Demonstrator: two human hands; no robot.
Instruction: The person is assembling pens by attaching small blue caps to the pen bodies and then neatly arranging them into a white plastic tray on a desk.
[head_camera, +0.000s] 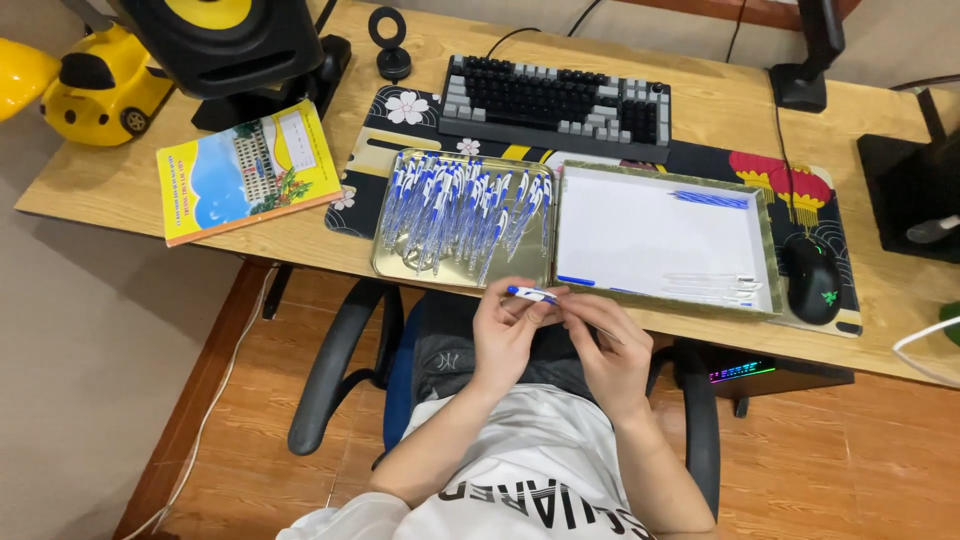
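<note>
Both hands (560, 335) hold pen (532, 294) near-level, blue end left.

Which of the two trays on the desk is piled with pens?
The gold tray on the left, heaped with blue-and-clear pens. The white-lined tray to its right holds only a few scattered parts.

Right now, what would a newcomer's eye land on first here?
Probably the gold tray heaped with blue and white pens at the desk's front edge. Just below it, the left hand and right hand hold one pen between them. Right of that sits a white-lined tray, nearly bare.
</note>
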